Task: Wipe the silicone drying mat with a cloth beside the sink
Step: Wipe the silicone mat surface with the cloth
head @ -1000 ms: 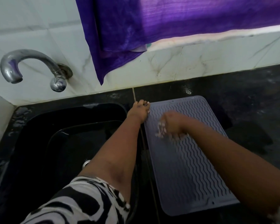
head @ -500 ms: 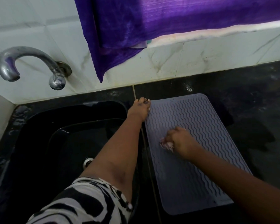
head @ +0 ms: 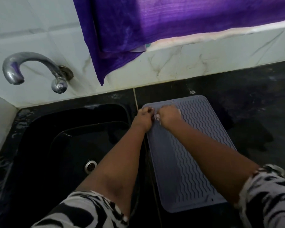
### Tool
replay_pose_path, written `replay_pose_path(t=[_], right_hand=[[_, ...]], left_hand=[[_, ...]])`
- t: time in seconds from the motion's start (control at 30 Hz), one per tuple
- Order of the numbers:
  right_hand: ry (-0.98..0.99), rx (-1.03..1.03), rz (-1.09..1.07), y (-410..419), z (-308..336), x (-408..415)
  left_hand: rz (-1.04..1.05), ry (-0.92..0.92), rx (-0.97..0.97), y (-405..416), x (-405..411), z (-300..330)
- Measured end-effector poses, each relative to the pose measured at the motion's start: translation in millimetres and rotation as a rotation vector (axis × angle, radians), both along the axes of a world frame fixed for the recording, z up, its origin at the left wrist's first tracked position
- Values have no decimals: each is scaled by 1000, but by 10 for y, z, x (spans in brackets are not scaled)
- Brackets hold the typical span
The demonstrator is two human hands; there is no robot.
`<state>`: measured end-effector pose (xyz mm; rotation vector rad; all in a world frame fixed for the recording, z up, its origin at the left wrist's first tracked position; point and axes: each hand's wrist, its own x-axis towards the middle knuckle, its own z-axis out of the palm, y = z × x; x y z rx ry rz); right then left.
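We had the silicone drying mat [head: 186,155] flat on the dark counter [head: 253,99], just right of the sink [head: 69,137]. Left hand [head: 144,116] pinned its far-left corner; right hand [head: 168,116] clenched on a pale cloth [head: 157,117] there. Wiping underway, we judged; near end prob. left.

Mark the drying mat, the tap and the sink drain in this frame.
drying mat [head: 187,170], head view, bare ribbed middle of the mat.
tap [head: 31,60], head view, top of the curved spout.
sink drain [head: 90,166], head view, metal strainer in the basin floor.
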<state>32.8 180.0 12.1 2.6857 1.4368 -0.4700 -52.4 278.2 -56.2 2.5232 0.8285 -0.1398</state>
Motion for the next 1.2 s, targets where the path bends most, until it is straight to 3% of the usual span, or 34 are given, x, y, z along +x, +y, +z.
replay_pose_path(t=[0.13, 0.23, 0.3, 0.37, 0.47, 0.5, 0.67, 0.73, 0.87, 0.93, 1.03, 1.2], right_hand=[[143, -93, 75, -643, 101, -330], [239, -272, 190, -961, 264, -495], [387, -327, 98, -863, 474, -359], [482, -200, -31, -616, 673, -138], [243, -2, -27, -140, 625, 149], [157, 35, -20, -22, 524, 167], [-28, -24, -71, -73, 37, -53], [14, -27, -63, -205, 56, -99], [171, -294, 10, -354, 299, -30], [239, -221, -80, -315, 385, 119], [156, -90, -171, -136, 456, 285], [-31, 18, -73, -185, 102, 53]], left_hand=[[3, 4, 19, 63, 52, 17], [11, -15, 27, 74, 34, -9], [-18, 4, 21, 79, 37, 15], [-21, -13, -21, 104, 52, 39], [44, -78, 14, 120, 88, 31], [70, -75, -67, 110, 88, 33], [-6, -6, 14, 128, 46, -6], [-50, -17, 36, 134, 25, 3], [-79, -10, 66, 81, 9, 88], [-47, 3, 67, 79, 29, 73], [0, 21, 41, 55, 38, 95], [-34, 32, 42, 49, 17, 94]])
